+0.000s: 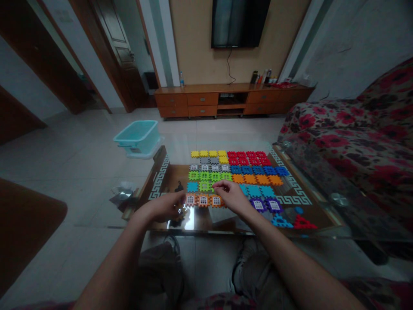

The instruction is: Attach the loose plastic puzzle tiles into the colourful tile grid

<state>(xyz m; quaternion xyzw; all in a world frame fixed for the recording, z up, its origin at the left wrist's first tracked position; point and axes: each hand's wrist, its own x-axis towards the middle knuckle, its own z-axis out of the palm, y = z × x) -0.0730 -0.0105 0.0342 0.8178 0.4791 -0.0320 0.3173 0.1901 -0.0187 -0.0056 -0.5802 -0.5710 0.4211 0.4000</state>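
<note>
Rows of colourful square toy tiles lie on a glass coffee table: yellow tiles, red tiles, grey window tiles, blue tiles, green tiles, orange tiles and cyan tiles. My right hand pinches at a green tile with thumb and forefinger. My left hand rests beside the row of orange window tiles, fingertips at its left end. Whether either hand grips a tile is unclear.
Purple window tiles, a blue triangle piece and a red triangle piece lie at the table's right front. A teal plastic bin stands on the floor behind. A floral sofa runs along the right. TV cabinet at the far wall.
</note>
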